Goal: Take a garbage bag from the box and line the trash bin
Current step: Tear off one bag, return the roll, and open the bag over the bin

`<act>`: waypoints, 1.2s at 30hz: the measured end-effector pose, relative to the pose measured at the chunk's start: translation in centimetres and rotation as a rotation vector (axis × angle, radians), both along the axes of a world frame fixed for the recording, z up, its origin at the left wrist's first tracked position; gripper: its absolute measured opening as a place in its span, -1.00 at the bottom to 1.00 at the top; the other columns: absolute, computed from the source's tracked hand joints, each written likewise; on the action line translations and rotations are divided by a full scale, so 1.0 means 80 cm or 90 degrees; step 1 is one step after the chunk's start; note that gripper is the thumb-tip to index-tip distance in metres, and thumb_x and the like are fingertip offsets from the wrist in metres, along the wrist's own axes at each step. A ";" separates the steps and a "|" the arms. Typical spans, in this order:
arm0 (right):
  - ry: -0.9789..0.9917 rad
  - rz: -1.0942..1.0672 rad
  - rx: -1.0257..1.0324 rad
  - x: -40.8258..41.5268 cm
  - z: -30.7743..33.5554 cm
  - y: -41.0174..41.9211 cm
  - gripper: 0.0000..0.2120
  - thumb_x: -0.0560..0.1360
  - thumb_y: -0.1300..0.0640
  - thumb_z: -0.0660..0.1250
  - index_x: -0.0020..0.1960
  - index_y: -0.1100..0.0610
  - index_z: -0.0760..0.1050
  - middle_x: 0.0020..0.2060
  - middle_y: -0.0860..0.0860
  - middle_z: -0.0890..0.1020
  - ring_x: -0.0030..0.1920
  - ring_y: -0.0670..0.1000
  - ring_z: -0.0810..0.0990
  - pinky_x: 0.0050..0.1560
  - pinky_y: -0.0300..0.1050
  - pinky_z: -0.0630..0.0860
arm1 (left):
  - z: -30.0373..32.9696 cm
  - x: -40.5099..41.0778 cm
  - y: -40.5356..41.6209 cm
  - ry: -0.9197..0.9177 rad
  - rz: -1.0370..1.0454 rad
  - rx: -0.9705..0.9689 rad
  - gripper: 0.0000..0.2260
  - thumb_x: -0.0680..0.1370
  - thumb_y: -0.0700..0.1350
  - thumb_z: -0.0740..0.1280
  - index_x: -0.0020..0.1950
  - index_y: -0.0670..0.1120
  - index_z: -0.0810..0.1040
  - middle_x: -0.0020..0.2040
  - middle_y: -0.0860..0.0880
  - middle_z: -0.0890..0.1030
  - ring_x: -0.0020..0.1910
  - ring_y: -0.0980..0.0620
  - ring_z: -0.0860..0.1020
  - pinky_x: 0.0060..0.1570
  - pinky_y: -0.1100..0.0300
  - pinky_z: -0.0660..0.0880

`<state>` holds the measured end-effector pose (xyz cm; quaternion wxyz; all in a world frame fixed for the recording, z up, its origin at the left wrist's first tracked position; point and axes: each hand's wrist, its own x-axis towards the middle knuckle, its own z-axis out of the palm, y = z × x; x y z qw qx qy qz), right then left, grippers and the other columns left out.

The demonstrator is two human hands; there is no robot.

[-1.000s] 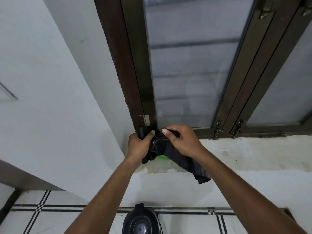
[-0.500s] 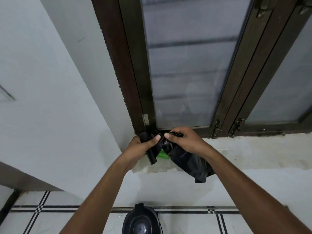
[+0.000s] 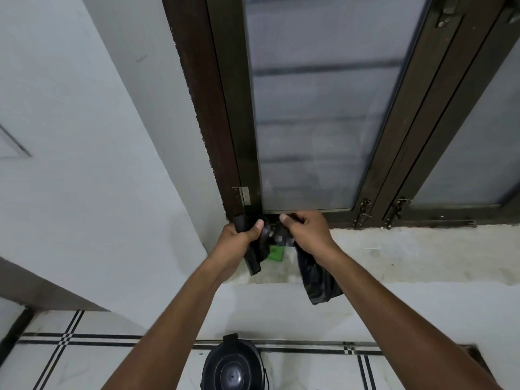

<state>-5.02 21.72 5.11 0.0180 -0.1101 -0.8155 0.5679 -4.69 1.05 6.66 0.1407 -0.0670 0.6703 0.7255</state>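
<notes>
1. A black garbage bag (image 3: 318,280), folded and crumpled, is held up in front of the lower left corner of a window, above the sill
2. Its left end is gripped by the left hand (image 3: 235,243), fingers curled round a folded strip that hangs below the fist, thumb pressed on top
3. Its right end is pinched by the right hand (image 3: 308,232), thumb against curled fingers; a loose length of bag droops below that wrist, past the sill edge
4. A green box (image 3: 275,253) is seen on the concrete window sill (image 3: 408,254), just behind the bag and between the hands; a label shows on it, but its writing is too blurred to be read
5. The window frame (image 3: 225,122) is dark brown, with frosted glass (image 3: 315,108) and metal latches (image 3: 363,212) at its foot
6. A black trash bin (image 3: 232,367) is seen on the white tiled floor (image 3: 98,361) below, between the forearms, well apart from the bag
</notes>
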 end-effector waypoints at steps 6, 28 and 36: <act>0.001 -0.063 0.092 -0.010 -0.012 0.027 -0.53 0.65 -0.15 0.47 -0.18 0.24 0.67 -0.29 0.13 0.73 -0.21 0.15 0.72 -0.19 0.03 0.52 | -0.005 -0.002 -0.005 -0.005 0.008 0.006 -0.85 0.68 -0.07 0.48 0.16 -0.13 0.74 0.14 -0.14 0.81 0.24 -0.17 0.75 0.42 -0.08 0.58; 0.092 -0.157 -0.252 -0.030 0.020 0.077 -0.68 0.68 0.03 0.49 0.37 0.15 0.64 0.23 0.09 0.75 0.26 0.15 0.76 0.21 0.12 0.75 | -0.044 0.010 -0.018 -0.086 -0.007 -0.035 -0.67 0.67 0.01 0.49 0.25 -0.24 0.70 0.18 -0.23 0.78 0.19 -0.20 0.73 0.27 -0.02 0.60; -0.138 0.195 0.360 0.039 -0.090 0.087 -0.25 0.59 -0.20 0.53 0.69 -0.03 0.39 0.57 0.09 0.53 0.61 0.16 0.43 0.56 0.02 0.40 | -0.058 0.012 -0.015 -0.099 -0.035 -0.034 -0.71 0.67 0.01 0.49 0.26 -0.18 0.72 0.16 -0.16 0.80 0.24 -0.20 0.74 0.40 -0.09 0.59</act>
